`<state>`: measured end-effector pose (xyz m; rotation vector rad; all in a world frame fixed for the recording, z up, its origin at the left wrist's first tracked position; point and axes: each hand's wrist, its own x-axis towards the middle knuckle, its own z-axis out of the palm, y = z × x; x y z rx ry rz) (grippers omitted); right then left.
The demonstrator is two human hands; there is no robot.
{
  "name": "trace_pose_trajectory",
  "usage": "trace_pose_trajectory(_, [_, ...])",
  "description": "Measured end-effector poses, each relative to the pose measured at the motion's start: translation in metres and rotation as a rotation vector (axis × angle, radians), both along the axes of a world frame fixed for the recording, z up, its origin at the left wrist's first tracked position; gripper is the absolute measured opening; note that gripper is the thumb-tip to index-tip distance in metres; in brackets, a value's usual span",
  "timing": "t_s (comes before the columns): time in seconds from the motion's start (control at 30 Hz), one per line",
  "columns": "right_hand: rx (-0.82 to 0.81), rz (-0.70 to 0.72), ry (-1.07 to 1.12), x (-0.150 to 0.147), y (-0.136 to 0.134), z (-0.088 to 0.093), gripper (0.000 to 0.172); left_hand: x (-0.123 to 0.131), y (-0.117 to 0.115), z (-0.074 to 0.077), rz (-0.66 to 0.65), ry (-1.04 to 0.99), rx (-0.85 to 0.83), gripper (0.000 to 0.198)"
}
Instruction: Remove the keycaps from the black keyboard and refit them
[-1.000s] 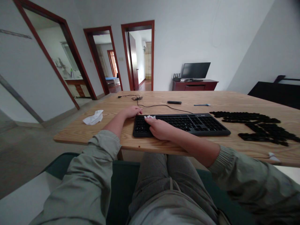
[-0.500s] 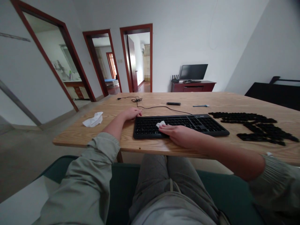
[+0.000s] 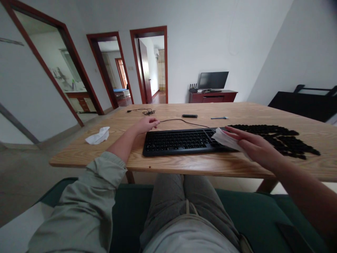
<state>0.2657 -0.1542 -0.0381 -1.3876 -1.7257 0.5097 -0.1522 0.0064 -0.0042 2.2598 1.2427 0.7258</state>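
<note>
Holding a soft white tissue (image 3: 224, 137) under the fingers, the right hand (image 3: 250, 146) hovers around the right end of the keyboard, with a light but real grip on it. The left hand (image 3: 149, 124) grasps nothing, just rests loosely curled on the wood off the back left corner of the matte black keyboard (image 3: 179, 143). A crumpled tissue (image 3: 98, 135) lies further left on the grainy pale wood table (image 3: 105, 154). Lumpy rows of loose black keycaps (image 3: 279, 135) sit past the right hand, a thin black cable (image 3: 181, 120) snakes behind the keyboard, then there's a blue pen (image 3: 219, 117), and way back a dark monitor (image 3: 212, 80) on a reddish wood cabinet (image 3: 213, 96).

Head-worn view, forward and down over keyboard (image 3: 181, 142)
</note>
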Motion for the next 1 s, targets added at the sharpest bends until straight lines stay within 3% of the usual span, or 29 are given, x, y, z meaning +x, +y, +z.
trace_pose_trajectory(0.1, [-0.109,0.07,0.486,-0.053,-0.017,0.008,0.069,0.039,-0.044,0.016,-0.198,-0.1,0.018,0.04])
trace_pose_trajectory(0.17, [-0.132,0.14,0.687,-0.082,-0.022,0.009,0.077,0.064,-0.071,0.019,-0.343,-0.111,-0.013,0.046])
trace_pose_trajectory(0.23, [-0.153,0.203,0.797,-0.102,-0.023,0.007,0.082,0.083,-0.09,0.015,-0.397,-0.182,-0.045,0.052])
trace_pose_trajectory(0.4, [-0.227,0.248,0.897,-0.121,-0.019,-0.001,0.086,0.099,-0.108,0.003,-0.328,-0.344,-0.019,0.037])
trace_pose_trajectory(0.53, [-0.278,0.248,0.967,-0.12,-0.013,-0.01,0.075,0.088,-0.11,0.009,-0.245,-0.284,0.091,0.025])
trace_pose_trajectory(0.67, [-0.24,0.294,1.026,-0.117,-0.008,-0.02,0.059,0.058,-0.09,0.034,-0.096,-0.277,0.169,0.024])
trace_pose_trajectory(0.83, [-0.216,0.32,0.983,-0.115,-0.009,-0.025,0.053,-0.009,-0.024,0.074,0.393,-0.393,0.273,0.018])
trace_pose_trajectory(0.93, [-0.197,0.335,0.929,-0.115,-0.01,-0.026,0.046,-0.054,0.018,0.075,0.643,-0.38,0.241,0.022])
trace_pose_trajectory(1.0, [-0.185,0.35,0.872,-0.115,-0.01,-0.027,0.04,-0.076,0.037,0.058,0.81,-0.211,0.198,0.032])
